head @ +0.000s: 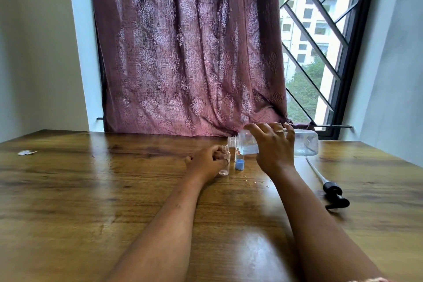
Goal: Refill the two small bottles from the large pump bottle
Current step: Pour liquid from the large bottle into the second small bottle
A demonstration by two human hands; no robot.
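Head view. The right hand is curled over the large bottle, fingers wrapped across the top and thumb underneath, near the shoulder. A ring is seen on one finger. The large bottle is clear, uncapped, and held off the tabletop on its side, with the base to the right and the threaded neck to the left. Clear liquid is seen pooled along its lower side near the neck. The open neck is placed just above and beside the mouth of the small bottle; whether liquid is passing cannot be told.

The left hand is closed round the small bottle, fingers pinching its upper part. The small bottle is clear, upright and stood on the tabletop, near the far edge and a little right of the middle.

A second small bottle is stood upright just to the right, below the large bottle's neck. A blue cap is set just in front of it; contact between them cannot be told. A few drops are noted on the wood nearer the front.

The pump, black-headed with a long tube, is laid flat toward the right edge. A pale scrap is noted near the far left corner. A patterned curtain and a barred window are seen behind the far edge.
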